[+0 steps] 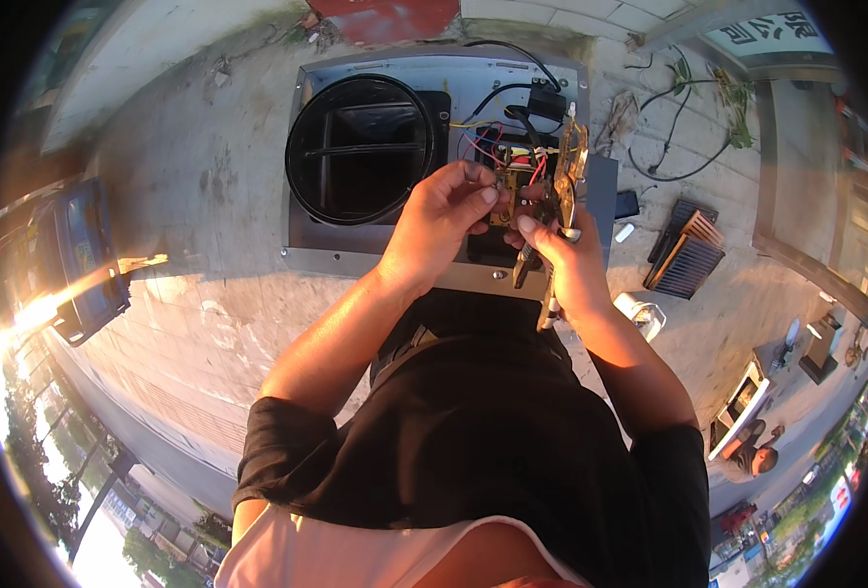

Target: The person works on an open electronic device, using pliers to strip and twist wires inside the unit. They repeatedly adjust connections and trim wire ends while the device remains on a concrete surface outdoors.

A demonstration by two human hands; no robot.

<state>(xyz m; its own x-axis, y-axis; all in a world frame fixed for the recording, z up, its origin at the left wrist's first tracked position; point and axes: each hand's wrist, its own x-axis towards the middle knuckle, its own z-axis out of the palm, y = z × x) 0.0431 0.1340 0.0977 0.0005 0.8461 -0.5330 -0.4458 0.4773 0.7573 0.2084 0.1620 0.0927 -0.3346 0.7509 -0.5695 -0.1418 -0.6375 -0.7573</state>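
Before me lies an open metal appliance housing (404, 261), perhaps a range hood, with a round black plastic outlet collar (301, 191) on its left. My left hand (441, 213) has thumb and forefinger pinched together over a brownish circuit board (511, 184); whether a small part sits between them is hidden. In my right hand (573, 253) is a worn pair of pliers (567, 184), jaws pointing away from me and handles towards me. Its fingertips are close to the board's right side. Red, blue and yellow wires (478, 136) run around the board.
A black box with a cable (548, 103) sits in the housing's far right corner. Right of it on the concrete are a loose black cable (654, 176), a dark phone-like object (626, 204), slatted filters (687, 253) and a white container (639, 314). Another person (750, 456) crouches farther right.
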